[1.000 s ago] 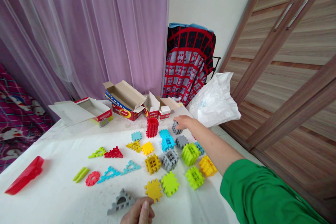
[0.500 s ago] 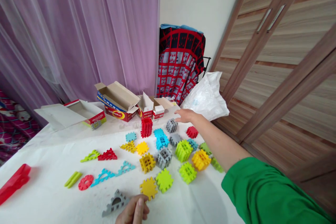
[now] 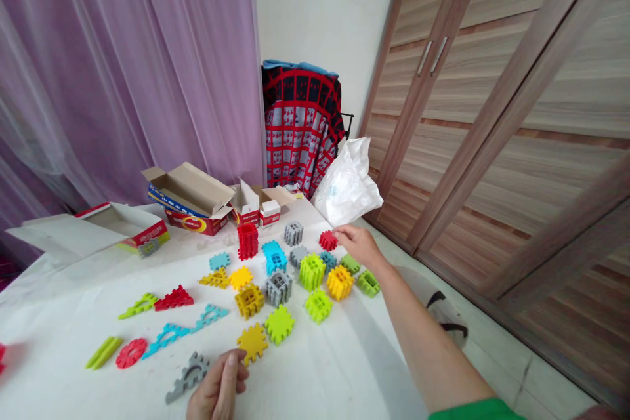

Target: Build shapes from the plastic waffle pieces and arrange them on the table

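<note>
My left hand (image 3: 220, 384) rests at the near edge of the table with its fingers curled together and nothing visible in them. It lies between a grey triangular building block (image 3: 189, 375) and a mustard-yellow square building block (image 3: 252, 342), close to both. My right hand (image 3: 358, 244) reaches over the far right of the blocks. Its thumb and fingers are closed at the right edge of a red building block (image 3: 327, 240). Left of that stands a grey stack of blocks (image 3: 293, 233). Below are a teal block (image 3: 328, 260) and a green block (image 3: 350, 264).
Many toothed blocks are spread over the white table (image 3: 335, 367), including a red stack (image 3: 247, 241) and a lime stack (image 3: 312, 272). Open cardboard boxes (image 3: 189, 190) line the back. A white plastic bag (image 3: 347, 184) stands at the back right, before a wooden wardrobe (image 3: 492, 111).
My right hand has come back from beyond the grey stack to the red block. The view has turned to the right. My left hand stays beside the grey triangle.
</note>
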Demonstrator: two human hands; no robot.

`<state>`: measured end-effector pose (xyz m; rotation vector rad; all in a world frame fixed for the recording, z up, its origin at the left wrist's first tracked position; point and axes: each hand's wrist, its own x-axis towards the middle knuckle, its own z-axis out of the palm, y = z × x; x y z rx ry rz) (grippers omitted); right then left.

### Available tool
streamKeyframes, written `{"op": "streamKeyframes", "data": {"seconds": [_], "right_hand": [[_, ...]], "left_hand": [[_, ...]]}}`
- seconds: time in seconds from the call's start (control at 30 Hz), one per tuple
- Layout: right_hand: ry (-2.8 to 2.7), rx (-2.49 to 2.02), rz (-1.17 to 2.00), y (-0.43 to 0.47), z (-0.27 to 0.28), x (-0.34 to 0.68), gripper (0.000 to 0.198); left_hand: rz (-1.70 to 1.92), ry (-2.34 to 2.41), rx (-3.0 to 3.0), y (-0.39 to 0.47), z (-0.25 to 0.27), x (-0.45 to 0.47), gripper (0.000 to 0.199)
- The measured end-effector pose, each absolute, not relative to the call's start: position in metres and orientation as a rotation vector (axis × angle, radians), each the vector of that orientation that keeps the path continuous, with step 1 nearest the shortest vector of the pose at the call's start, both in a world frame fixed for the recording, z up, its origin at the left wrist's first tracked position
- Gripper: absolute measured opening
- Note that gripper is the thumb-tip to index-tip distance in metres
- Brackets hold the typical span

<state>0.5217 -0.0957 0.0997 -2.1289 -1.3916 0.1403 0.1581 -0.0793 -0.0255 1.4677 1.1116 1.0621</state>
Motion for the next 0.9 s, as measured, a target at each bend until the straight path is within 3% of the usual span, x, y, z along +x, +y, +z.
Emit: {"op": "streamKeyframes", "data": {"seconds": [0.37, 0.9], "right_hand": [[-1.322, -1.7, 0.142, -0.14, 0.007, 0.371, 0.031], [-1.324, -1.671, -0.034, -0.154, -0.033, 0.368, 0.039]], "left_hand": [[1.079, 1.167, 1.628, -0.088, -0.011, 0.158, 0.068], [1.106, 1.243, 1.758, -0.113, -0.018, 0.133, 0.06]]}}
